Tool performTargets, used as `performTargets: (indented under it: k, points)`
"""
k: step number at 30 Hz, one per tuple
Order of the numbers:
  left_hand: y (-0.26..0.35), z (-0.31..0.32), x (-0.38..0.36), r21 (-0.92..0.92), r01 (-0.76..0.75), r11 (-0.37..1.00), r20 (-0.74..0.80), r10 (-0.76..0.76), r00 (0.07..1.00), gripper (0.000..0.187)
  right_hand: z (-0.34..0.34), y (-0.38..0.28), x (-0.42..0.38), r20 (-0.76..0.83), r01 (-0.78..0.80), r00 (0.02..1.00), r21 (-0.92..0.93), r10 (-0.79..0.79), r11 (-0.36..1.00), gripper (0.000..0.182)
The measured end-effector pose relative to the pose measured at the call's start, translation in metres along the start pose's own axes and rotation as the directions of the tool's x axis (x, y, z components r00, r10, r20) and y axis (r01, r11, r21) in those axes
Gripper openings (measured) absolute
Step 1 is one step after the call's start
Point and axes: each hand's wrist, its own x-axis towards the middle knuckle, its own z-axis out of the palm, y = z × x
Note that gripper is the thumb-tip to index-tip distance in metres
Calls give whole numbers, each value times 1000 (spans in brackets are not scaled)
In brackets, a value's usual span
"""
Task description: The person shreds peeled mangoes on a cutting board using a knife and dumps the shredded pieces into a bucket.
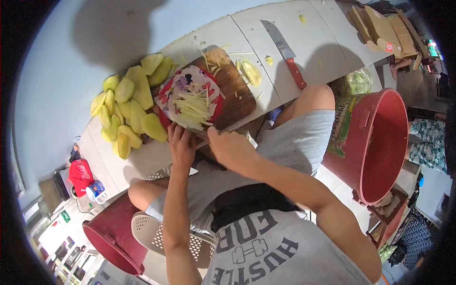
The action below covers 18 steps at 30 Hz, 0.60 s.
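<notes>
My left hand (182, 144) is closed at the near edge of a patterned plate (183, 81) with a red rim. Its fingers grip a pale piece of peeled fruit (179, 119), which looks like green mango. Close by on the right, my right hand (231, 149) is wrapped round a knife handle; the blade is mostly hidden between the hands. Thin pale strips (195, 104) lie heaped on the plate. Beneath the plate is a wooden cutting board (237, 97). Several peeled green mangoes (137, 116) are piled left of the plate.
A large knife with a red handle (295, 73) lies on the tiled table (223, 35). Beside the board rests a cut mango piece (251, 72). A red tub (349, 137) stands right of my knee, another (114, 232) lower left. Cardboard (380, 28) sits at the far right.
</notes>
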Motion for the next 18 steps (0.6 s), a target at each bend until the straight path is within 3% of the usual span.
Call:
performTargets:
  k: [2, 5, 10, 13, 15, 18]
  points:
    - [2, -1, 9, 47, -29, 998, 8, 29, 1000, 29, 10, 15, 5, 57, -62, 997, 67, 58, 996, 20]
    - [6, -9, 3, 30, 30, 999, 87, -32, 996, 29, -15, -9, 0, -1, 7, 1000, 73, -7, 997, 21]
    - [-1, 0, 10, 5, -70, 998, -75, 70, 995, 29, 11, 5, 2, 37, -44, 998, 64, 41, 997, 22]
    - [-4, -3, -6, 8, -86, 996, 44, 85, 995, 28, 5, -7, -7, 30, -24, 999, 68, 22, 997, 24]
    - [-14, 7, -9, 2, -46, 999, 10, 46, 999, 27, 4, 3, 3, 15, 44, 999, 37, -45, 998, 25]
    - [-17, 10, -9, 13, -51, 999, 0, 51, 999, 29, 12, 14, 8, 6, -12, 1000, 102, 11, 995, 26]
